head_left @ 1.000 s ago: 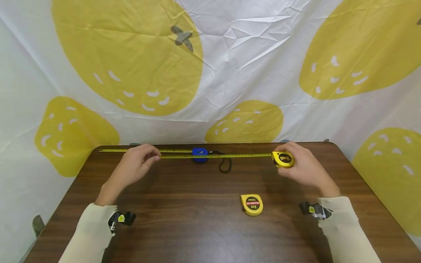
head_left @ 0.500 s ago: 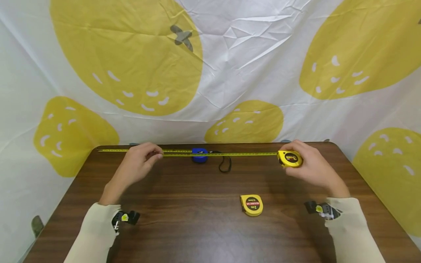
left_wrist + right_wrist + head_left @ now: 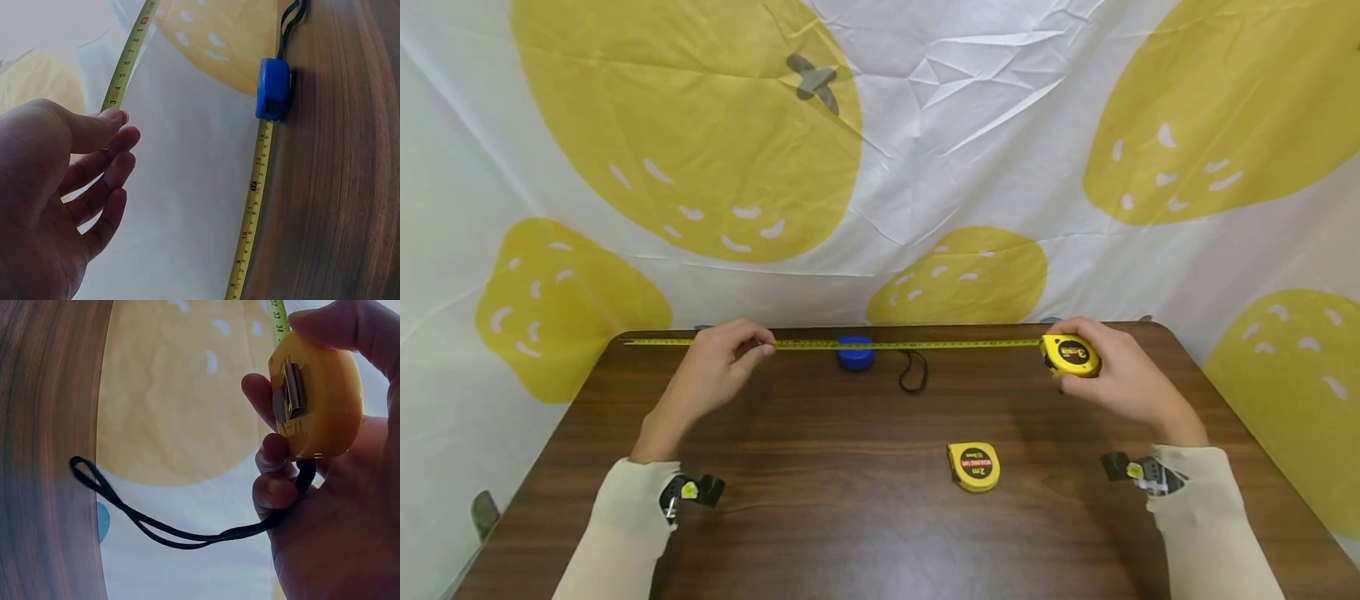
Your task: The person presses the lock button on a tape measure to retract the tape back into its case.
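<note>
My right hand [image 3: 1120, 371] grips a yellow tape measure [image 3: 1072, 356], whose black wrist strap [image 3: 206, 539] dangles below it in the right wrist view. From its case a yellow blade [image 3: 955, 344] runs level leftward to my left hand [image 3: 718, 367], which pinches the blade's end between thumb and fingertips. Behind the stretched blade lies a blue tape measure [image 3: 856, 355] on the table, its own blade [image 3: 250, 212] drawn out to the left. In the head view the held blade overlaps the blue case and much of the blue tape's blade.
A second yellow tape measure [image 3: 974, 467], marked 2m, lies on the brown wooden table [image 3: 820, 517] nearer the front. The blue tape's black strap loop [image 3: 914, 372] rests right of its case. A fruit-print cloth [image 3: 910, 167] hangs behind the table's far edge.
My right hand has moved right with the yellow tape measure, tilting its case. My left hand has shifted slightly right and up. The stretched blade has risen in view over the blue tape.
</note>
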`<state>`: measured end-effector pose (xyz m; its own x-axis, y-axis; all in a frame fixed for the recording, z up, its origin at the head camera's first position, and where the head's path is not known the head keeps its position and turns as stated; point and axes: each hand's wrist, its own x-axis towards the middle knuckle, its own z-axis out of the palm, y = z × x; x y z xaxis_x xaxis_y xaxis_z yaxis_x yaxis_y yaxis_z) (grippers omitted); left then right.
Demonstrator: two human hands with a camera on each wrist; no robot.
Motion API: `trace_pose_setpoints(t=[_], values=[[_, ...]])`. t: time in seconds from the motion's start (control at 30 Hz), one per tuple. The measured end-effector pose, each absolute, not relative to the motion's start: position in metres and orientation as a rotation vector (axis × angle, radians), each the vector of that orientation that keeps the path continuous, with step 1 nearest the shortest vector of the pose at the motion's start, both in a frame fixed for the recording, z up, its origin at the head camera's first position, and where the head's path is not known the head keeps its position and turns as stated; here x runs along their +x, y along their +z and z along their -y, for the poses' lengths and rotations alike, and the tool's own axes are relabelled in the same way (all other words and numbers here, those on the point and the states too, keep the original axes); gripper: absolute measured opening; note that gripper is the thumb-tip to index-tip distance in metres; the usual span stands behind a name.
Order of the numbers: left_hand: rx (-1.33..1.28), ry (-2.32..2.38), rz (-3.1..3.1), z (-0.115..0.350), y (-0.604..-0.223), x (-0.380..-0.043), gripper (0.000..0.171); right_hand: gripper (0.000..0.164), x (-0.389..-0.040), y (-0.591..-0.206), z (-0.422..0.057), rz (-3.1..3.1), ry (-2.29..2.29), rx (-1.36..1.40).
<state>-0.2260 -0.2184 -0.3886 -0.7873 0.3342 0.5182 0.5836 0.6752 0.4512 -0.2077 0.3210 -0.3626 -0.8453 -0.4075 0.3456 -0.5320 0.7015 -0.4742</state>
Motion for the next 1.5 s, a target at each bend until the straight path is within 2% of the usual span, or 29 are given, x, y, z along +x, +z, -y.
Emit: trace_pose_setpoints(t=[0.57, 0.97, 1.5], values=[[-0.705, -0.916, 2.477, 0.2199, -0.3912, -0.2259, 0.006, 0.058, -0.2104, -0.3644, -0.3227, 2.662, 0.965, 0.876], [-0.668, -0.947, 2.481, 0.2205, -0.3957, -0.2227, 0.005, 0.042, -0.2143, -0.3671, -0.3214, 2.585, 0.948, 1.063], [-0.639, -0.954, 2.485, 0.2208, -0.3944, -0.2203, 0.005, 0.035, -0.2094, -0.3626, -0.3225, 2.660, 0.901, 1.115]])
